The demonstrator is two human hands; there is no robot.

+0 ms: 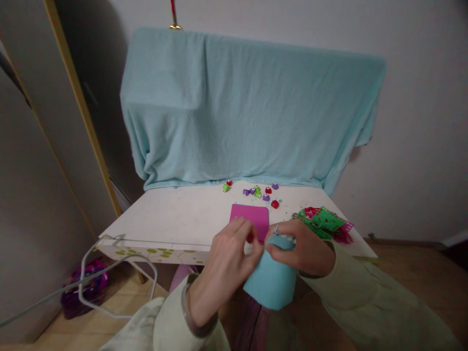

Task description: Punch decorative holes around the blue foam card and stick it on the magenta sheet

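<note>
A light blue sheet (275, 282), perhaps foam or paper, hangs over the table's front edge, its upper part bent over. My right hand (305, 248) is closed on that bent top, thumb in front and fingers behind. A thin blue strip (276, 228) sticks up there. My left hand (234, 256) is closed in a pinch, fingertips at the sheet's upper left corner; what lies between them is too small to make out. Just behind both hands, a magenta square sheet (252, 217) lies flat on the table, partly covered by my left hand.
Several small red, green and purple pieces with white eye-like spots (257, 192) lie near the back, among blue scraps. Perforated green and pink sheets (323, 222) are heaped at right. A light blue cloth (256, 107) drapes behind the white table (164, 214). A cable (82, 282) loops at left.
</note>
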